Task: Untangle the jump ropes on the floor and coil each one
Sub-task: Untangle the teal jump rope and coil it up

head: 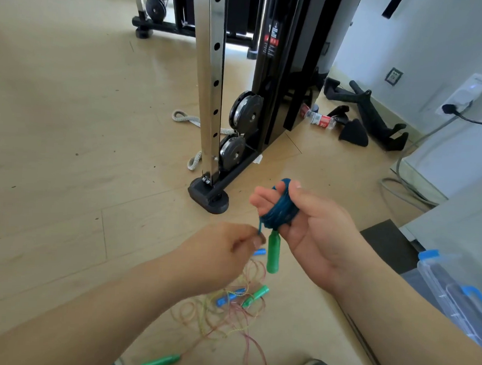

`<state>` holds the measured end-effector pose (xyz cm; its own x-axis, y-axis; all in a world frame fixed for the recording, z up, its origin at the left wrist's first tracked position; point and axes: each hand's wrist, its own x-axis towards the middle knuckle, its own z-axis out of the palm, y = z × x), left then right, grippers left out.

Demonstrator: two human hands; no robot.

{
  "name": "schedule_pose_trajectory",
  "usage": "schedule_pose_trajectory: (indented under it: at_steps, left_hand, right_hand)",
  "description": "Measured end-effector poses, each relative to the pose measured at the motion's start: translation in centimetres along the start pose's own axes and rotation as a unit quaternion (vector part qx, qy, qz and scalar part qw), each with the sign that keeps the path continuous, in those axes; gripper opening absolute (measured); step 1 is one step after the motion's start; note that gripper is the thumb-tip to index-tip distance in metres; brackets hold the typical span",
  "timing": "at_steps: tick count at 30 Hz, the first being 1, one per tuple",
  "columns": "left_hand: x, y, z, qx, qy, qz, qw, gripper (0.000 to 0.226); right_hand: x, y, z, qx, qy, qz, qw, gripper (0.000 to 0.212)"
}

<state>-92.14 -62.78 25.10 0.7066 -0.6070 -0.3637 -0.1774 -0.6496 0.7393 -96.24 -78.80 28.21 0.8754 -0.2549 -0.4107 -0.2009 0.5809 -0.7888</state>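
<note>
Finishing this coil looks like the step in hand, seen from the head camera: the right hand point(318, 231) has its fingers curled through a tight bundle of blue rope point(280, 209), thumb laid over the top, while the left hand point(222, 247) pinches the short free strand just below the bundle between thumb and fingertip. To do it well, I would judge that the left hand should draw that strand taut and lay the last turns snugly beside the others. It should then tuck the end under a wrap so the bundle cannot spring loose once slid off the fingers. A green handle point(273, 253) hangs straight down from the bundle, between the two hands, and could swing into the way. The blue rope is thin teal cord, wound dense, held in the air above the floor point(68, 145). Below it lies a loose tangle of thin ropes point(227, 318), pinkish and yellowish, with blue and green handles among them, not yet sorted.
</note>
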Motion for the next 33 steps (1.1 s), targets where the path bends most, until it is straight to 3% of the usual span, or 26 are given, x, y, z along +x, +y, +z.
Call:
schedule_pose_trajectory:
  at_steps: [2,4,6,9,15,20,26,33]
  left_hand:
    - [-0.7,0.6,0.8,0.086,-0.024,0.037,0.995,0.041]
    - [-1.3,1.5,0.9,0.091,-0.053,0.065,0.992,0.041]
    - [-1.8,2.5,0.0,0.041,-0.068,0.09,0.993,0.03]
    - [-2.0,3.0,-1.8,-0.063,-0.01,0.105,0.992,0.02]
    - [-0.3,1.0,-3.9,-0.1,0.161,0.141,0.972,0.016]
    - [0.7,-0.4,-4.9,-0.148,0.21,0.122,0.959,0.01]
    - [0.9,-1.7,-3.8,-0.108,0.107,0.038,0.988,0.017]
    - [0.2,-0.1,-1.6,-0.145,-0.002,0.037,0.989,0.036]
  right_hand:
    - [0.5,0.2,-0.3,-0.034,0.038,-0.019,0.999,0.025]
    - [0.8,0.5,-1.0,-0.201,0.086,-0.052,0.975,0.022]
    - [0.7,0.8,-1.7,-0.376,0.102,-0.082,0.917,0.018]
    - [0.4,1.0,-2.1,-0.437,0.078,-0.078,0.893,0.017]
    - [-1.1,1.0,-0.4,-0.439,-0.005,-0.063,0.896,0.04]
    - [-1.2,1.5,0.4,-0.36,-0.103,0.003,0.927,0.036]
    - [-1.2,0.4,0.4,-0.155,-0.107,0.015,0.982,0.03]
    - [-0.6,-0.2,-0.6,-0.105,-0.052,-0.003,0.993,0.032]
